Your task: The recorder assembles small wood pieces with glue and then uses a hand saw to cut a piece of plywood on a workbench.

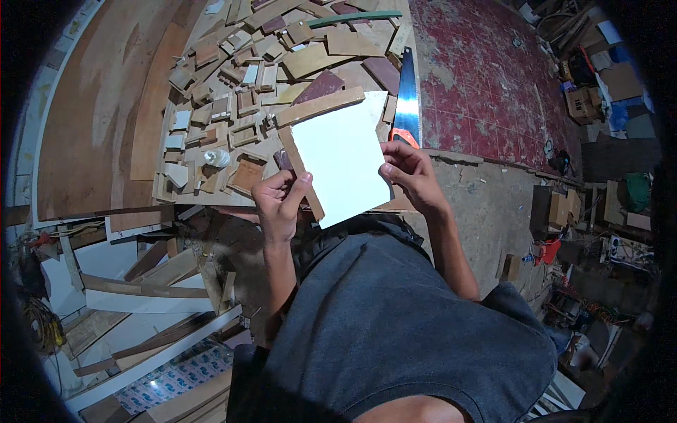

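Wood strips [321, 107] edge a flat white panel [344, 163].

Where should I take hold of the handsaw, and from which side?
Probably best by the orange handle, from the near side with the right hand: the handsaw lies with its handle end nearest and its blade pointing away. That hand is the nearer one, but it holds the right edge of the white board and would need freeing first.

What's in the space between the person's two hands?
In the head view, a white panel fills the stretch from left hand to right hand, with a wooden strip along its left edge, under the left thumb.
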Demonstrator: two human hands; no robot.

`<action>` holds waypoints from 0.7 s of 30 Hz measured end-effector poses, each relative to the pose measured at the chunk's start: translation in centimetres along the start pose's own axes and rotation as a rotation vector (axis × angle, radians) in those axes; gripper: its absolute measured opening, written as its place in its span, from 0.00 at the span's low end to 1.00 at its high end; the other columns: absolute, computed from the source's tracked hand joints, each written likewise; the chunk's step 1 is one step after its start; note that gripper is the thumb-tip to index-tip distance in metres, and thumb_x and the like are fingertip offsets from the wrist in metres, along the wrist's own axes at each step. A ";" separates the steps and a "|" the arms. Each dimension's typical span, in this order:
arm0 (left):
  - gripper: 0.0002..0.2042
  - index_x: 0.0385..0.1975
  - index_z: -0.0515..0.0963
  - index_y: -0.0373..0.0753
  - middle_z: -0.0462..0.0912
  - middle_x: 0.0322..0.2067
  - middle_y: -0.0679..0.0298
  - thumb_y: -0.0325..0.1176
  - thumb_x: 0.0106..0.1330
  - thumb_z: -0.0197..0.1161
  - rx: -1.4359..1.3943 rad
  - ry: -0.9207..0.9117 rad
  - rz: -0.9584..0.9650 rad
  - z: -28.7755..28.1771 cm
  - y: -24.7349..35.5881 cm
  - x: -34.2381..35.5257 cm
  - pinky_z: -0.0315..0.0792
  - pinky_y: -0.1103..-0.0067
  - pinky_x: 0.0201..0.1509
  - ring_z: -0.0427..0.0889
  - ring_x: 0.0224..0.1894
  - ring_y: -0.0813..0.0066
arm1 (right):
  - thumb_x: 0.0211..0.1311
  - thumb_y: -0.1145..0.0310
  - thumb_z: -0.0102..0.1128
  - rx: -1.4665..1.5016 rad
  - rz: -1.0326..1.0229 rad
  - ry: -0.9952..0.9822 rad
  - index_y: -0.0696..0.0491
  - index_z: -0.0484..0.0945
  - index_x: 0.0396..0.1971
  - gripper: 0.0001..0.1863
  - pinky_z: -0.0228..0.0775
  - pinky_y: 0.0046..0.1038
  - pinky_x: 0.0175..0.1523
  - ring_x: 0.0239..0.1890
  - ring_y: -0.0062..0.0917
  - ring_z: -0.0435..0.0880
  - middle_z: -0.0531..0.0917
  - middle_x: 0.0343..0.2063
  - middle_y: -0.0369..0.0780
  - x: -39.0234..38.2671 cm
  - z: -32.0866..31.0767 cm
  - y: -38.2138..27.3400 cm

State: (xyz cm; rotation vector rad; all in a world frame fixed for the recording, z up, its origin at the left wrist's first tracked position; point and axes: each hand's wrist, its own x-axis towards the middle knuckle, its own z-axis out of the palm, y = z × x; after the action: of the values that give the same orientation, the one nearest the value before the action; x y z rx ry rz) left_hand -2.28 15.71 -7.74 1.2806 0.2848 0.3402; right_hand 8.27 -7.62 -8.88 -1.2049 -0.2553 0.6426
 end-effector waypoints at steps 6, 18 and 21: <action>0.10 0.21 0.79 0.29 0.75 0.18 0.73 0.28 0.62 0.65 0.085 -0.004 0.029 -0.5 0.0 -0.3 0.56 0.88 0.25 0.64 0.21 0.90 | 0.60 0.78 0.60 -0.024 0.013 0.026 0.61 0.73 0.50 0.17 0.70 0.18 0.36 0.32 0.15 0.77 0.80 0.31 0.35 -0.1 0.2 0.0; 0.08 0.24 0.76 0.31 0.73 0.22 0.73 0.28 0.64 0.61 0.000 -0.040 0.067 -1.0 -0.7 0.4 0.57 0.88 0.27 0.65 0.24 0.90 | 0.60 0.77 0.61 -0.020 0.005 0.012 0.60 0.74 0.49 0.17 0.68 0.17 0.34 0.31 0.14 0.77 0.81 0.31 0.35 -0.4 0.4 -0.6; 0.07 0.26 0.78 0.30 0.77 0.26 0.71 0.26 0.65 0.59 -0.199 0.147 0.000 -0.8 -0.8 0.9 0.61 0.89 0.33 0.68 0.27 0.89 | 0.60 0.77 0.61 -0.041 0.018 -0.023 0.60 0.74 0.49 0.16 0.68 0.17 0.34 0.31 0.14 0.77 0.81 0.31 0.34 -0.3 0.0 -0.5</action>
State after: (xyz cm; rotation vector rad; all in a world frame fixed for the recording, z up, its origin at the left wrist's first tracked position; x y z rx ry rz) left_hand -1.66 16.54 -8.76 1.0619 0.3663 0.4526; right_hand 8.15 -7.92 -8.40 -1.2408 -0.2785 0.6695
